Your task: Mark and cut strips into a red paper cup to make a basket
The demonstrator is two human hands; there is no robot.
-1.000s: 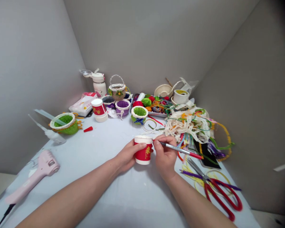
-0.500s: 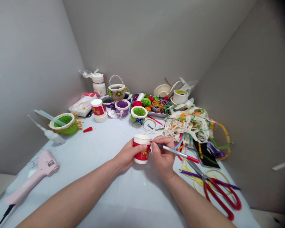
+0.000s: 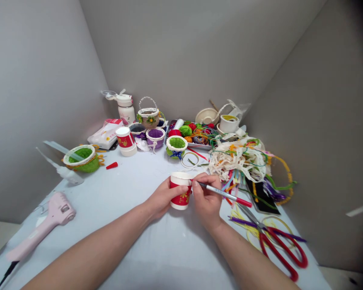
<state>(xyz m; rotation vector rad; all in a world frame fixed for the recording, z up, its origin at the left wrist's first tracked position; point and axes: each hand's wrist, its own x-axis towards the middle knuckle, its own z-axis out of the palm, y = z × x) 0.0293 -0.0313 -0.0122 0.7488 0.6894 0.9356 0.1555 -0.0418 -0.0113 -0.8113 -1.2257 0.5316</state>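
Note:
A small red and white paper cup [image 3: 180, 193] stands on the white table [image 3: 133, 189] in front of me. My left hand [image 3: 163, 198] is wrapped round its left side, thumb near the rim. My right hand [image 3: 206, 198] pinches a grey pen with a red cap [image 3: 226, 195], and the pen's tip touches the cup's upper right side. The pen's capped end points right, over coloured strands.
Red scissors [image 3: 278, 243] lie at the right front. A pink glue gun [image 3: 45, 222] lies at left. A green yarn basket [image 3: 82, 158], another red cup [image 3: 126, 140], small baskets [image 3: 177, 145], a tray of yarn [image 3: 196, 135] and a lace pile [image 3: 234, 159] crowd the back.
The cup has turned a little in my left hand, and both hands with the pen have shifted slightly left and closer together.

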